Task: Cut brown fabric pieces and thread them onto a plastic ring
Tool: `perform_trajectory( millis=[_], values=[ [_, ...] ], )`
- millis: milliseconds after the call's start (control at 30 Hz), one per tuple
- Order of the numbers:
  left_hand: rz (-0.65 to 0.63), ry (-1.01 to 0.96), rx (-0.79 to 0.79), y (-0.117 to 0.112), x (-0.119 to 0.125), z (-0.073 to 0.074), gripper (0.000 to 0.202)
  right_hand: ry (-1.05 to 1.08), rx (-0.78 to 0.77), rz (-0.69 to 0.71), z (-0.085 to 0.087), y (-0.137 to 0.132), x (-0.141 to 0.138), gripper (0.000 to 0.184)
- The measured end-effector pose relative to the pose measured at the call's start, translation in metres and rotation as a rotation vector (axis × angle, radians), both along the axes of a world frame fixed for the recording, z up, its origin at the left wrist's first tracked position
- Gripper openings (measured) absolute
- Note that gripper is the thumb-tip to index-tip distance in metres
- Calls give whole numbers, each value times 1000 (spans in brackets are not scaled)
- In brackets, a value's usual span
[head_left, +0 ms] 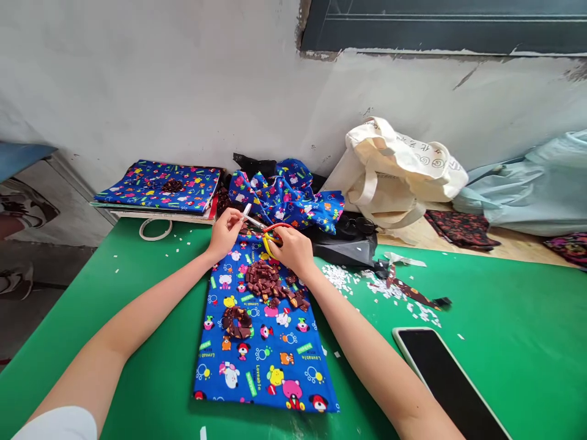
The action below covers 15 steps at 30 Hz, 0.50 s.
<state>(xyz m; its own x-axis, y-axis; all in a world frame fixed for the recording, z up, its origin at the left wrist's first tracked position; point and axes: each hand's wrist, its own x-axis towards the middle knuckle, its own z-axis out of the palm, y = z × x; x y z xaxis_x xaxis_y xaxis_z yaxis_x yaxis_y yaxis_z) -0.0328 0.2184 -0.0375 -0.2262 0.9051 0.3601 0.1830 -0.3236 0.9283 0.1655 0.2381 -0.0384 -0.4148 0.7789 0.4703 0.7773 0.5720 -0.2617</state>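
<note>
My left hand point(226, 231) pinches a small white strip point(247, 210), perhaps tape, above the far edge of a blue cartoon-print cloth point(270, 373). In my right hand point(292, 249) is a pair of scissors point(268, 237) with red and yellow handles, its blades pointing left at the strip. Whether the blades touch the strip I cannot tell. On the cloth, close to my right wrist, lies a pile of small dark brown patterned pieces point(263, 279). Nearer to me, more brown pieces form a ring point(237, 322).
A roll of tape point(156, 229) lies by a stack topped with folded blue cloth point(160, 183). Crumpled blue fabric point(287, 198) and a white canvas bag point(398, 171) stand against the wall. White paper bits point(337, 278) and a phone point(449, 379) are at right.
</note>
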Motion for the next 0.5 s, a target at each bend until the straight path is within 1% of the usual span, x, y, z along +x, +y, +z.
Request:
perform_trajectory(
  millis=[133,200,300,400,500],
  values=[
    [64,70,24,-3,2,5,6,17,-14,-42,2,-1,-1,24],
    [115,107,45,-6,3,9,7,26,-27,-66,2,-2,-1,26],
    [195,177,109,-14,4,16,2,31,-51,-74,3,-3,-1,26],
    [257,368,228,-33,6,24,5,29,-88,-59,6,-4,1,26],
    [253,412,222,-59,8,30,7,-37,-156,7,12,-3,5,28]
  ],
)
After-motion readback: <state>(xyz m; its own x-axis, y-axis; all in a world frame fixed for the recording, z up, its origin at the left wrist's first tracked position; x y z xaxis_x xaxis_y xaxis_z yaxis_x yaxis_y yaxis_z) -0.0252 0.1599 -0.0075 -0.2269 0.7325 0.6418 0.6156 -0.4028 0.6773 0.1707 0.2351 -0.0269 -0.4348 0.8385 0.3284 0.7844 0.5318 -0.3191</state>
